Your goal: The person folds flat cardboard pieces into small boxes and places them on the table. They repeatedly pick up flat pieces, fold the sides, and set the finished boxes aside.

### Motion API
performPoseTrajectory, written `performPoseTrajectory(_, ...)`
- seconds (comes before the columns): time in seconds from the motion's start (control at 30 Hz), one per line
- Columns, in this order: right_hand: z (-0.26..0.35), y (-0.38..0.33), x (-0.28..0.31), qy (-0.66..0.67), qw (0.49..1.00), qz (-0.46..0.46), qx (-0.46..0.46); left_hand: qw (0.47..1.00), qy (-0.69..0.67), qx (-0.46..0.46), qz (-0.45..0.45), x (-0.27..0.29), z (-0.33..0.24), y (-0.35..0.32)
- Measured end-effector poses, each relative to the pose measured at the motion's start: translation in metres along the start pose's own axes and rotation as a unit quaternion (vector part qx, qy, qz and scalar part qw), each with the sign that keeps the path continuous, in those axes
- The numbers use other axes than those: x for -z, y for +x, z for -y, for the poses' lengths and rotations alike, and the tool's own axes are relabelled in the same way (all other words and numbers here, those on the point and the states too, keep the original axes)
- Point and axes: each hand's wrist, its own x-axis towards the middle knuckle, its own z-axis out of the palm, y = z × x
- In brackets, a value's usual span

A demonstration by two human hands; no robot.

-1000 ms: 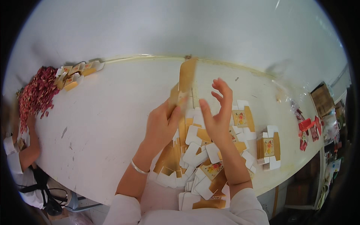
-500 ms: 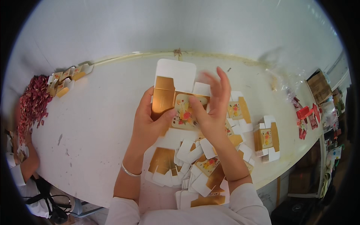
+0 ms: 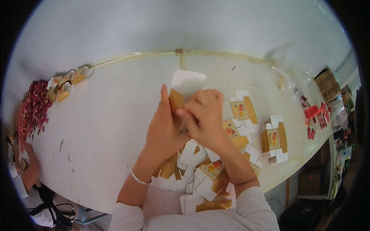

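Between my hands, above the middle of the table, is a small gold and white cardboard box (image 3: 187,81), its white flap sticking up at the far end. My left hand (image 3: 165,125) grips the box from the left side. My right hand (image 3: 206,117) is curled against its right side, fingers bent and partly smeared by motion; most of the box's printed face is hidden behind them. Beneath my wrists lies a loose heap of flat gold and white cartons (image 3: 208,181) with a flower print. A flat carton (image 3: 241,110) lies just beyond the heap on the right.
A neat stack of flat cartons (image 3: 273,139) stands on the right. Several opened boxes (image 3: 69,81) sit at the far left beside a pile of dark red petals (image 3: 35,106). A co-worker's arm (image 3: 31,165) reaches in there. Red items (image 3: 314,112) and clear plastic lie far right.
The box has turned from its printed face showing to a narrower, edge-on view. My right hand has gone from spread fingers to curled round it.
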Motion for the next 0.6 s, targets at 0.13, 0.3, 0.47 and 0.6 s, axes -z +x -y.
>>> performPoseTrajectory(0.13, 0.013, 0.006, 0.006, -0.024, 0.999, -0.018, 0.037, 0.974, -0.202, 0.064, 0.076, 0.001, 0.009, 0.003)
performPoseTrajectory(0.3, -0.012, 0.004, 0.004, 0.498, 0.802, -0.067, -0.322, 0.919, -0.391, 0.052, -0.017, 0.001, -0.002, 0.003)
performPoseTrajectory(0.47, -0.010, 0.003, 0.006, 0.702, 0.542, 0.027, -0.461, 0.972, -0.229, -0.008, 0.053, 0.011, 0.010, 0.002)
performPoseTrajectory(0.6, -0.006, -0.005, -0.001, 0.671, 0.580, -0.024, -0.461, 0.962, -0.254, 0.008, 0.100, 0.025, 0.020, 0.008)
